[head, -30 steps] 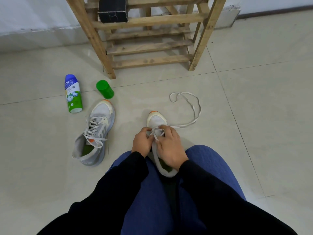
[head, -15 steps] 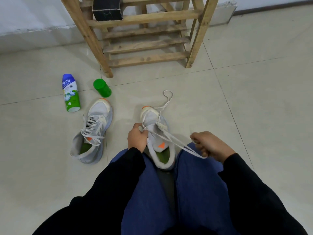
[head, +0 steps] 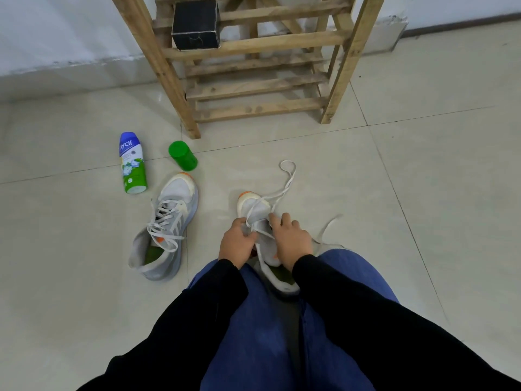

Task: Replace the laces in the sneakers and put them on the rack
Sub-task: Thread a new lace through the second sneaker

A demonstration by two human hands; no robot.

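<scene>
A grey-white sneaker point(head: 253, 206) with an orange toe tip stands on the floor between my knees, toe pointing away. My left hand point(head: 238, 242) grips its left side at the eyelets and pinches the white lace point(head: 286, 183). On the tongue lies my right hand point(head: 290, 241), its fingers curled over the lace. One lace end loops out past the toe; the other trails to the right on the tiles. A second grey sneaker point(head: 166, 227), fully laced, lies to the left. The wooden rack point(head: 253, 69) stands straight ahead.
A blue-and-green spray bottle point(head: 131, 163) lies on the floor left of the laced sneaker, with a green cap point(head: 182, 155) beside it. A black box point(head: 196, 24) sits on an upper rack shelf. The wall runs behind the rack.
My right hand, which had pulled the lace out to the right, has come back onto the sneaker's tongue. The lace now lies slack, one end by my right knee.
</scene>
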